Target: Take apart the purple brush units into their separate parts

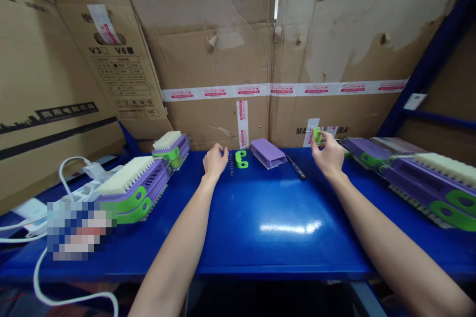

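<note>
At one o'clock a bright-green plastic piece [316, 134] is pinched by the right hand [329, 155]; any hold by the left hand [215, 161] cannot be told.

At 12 o'clock stand upright cardboard panels [219, 54], surface torn in several spots, with white tape bearing red print [266, 90] running across them. At 10 o'clock, a cardboard sheet [145, 84] carries "V3" and "V6" markings, the V6 square filled black. Between 8 and 9 o'clock lies a white power strip [80, 192]; toward 8, a white cable [74, 302] loops past the table edge. At 2 o'clock, a blue metal upright [431, 44] leans diagonally in view; a white label [415, 101] sits just above 3 o'clock.
</note>
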Action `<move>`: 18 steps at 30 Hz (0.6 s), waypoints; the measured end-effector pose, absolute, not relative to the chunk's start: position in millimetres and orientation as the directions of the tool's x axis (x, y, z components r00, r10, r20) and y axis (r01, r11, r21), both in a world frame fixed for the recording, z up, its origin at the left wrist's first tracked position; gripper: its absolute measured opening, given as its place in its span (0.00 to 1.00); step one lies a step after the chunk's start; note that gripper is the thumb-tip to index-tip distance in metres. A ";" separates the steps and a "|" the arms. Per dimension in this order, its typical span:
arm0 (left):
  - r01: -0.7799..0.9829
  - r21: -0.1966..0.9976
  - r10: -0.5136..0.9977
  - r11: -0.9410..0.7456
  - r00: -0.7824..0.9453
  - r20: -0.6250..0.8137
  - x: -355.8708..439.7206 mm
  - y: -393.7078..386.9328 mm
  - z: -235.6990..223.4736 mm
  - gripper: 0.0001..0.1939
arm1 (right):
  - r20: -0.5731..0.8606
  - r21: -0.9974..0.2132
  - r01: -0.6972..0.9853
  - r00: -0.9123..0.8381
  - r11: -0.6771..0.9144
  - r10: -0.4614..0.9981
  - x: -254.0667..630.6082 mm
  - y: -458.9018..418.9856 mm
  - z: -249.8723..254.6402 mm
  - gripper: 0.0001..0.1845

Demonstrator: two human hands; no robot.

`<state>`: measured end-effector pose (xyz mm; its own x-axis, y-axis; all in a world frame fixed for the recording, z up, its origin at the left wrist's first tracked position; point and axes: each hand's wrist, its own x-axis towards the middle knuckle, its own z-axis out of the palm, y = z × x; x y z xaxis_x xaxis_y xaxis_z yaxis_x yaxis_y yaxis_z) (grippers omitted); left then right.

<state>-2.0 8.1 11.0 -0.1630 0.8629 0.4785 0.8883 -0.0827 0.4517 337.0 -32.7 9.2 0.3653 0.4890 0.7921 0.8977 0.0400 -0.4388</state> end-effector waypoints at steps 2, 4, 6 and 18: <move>0.914 0.392 0.875 -0.102 -0.105 0.473 -0.4 7.1 10.5 0.10 | 0.812 -0.406 0.914 0.349 0.022 0.468 349.9 -29.8 6.6 0.20; 0.929 0.347 0.883 -0.127 -0.054 0.466 1.2 6.0 10.7 0.10 | 0.812 -0.397 0.917 0.360 -0.017 0.460 364.4 -26.7 2.9 0.19; 0.937 0.316 0.886 -0.149 -0.015 0.463 2.6 5.0 11.2 0.11 | 0.798 -0.407 0.911 0.390 -0.067 0.460 378.8 -23.9 -2.1 0.18; 0.952 0.236 0.899 -0.194 0.076 0.432 4.5 5.2 8.6 0.11 | 0.579 -0.569 0.713 0.701 -0.409 0.417 404.3 -23.6 -19.8 0.18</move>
<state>4.5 5.2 8.6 0.0764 0.8986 0.4320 0.9520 -0.1945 0.2362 404.3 -23.6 -19.8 0.7008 0.4170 0.5788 0.7133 -0.4094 -0.5688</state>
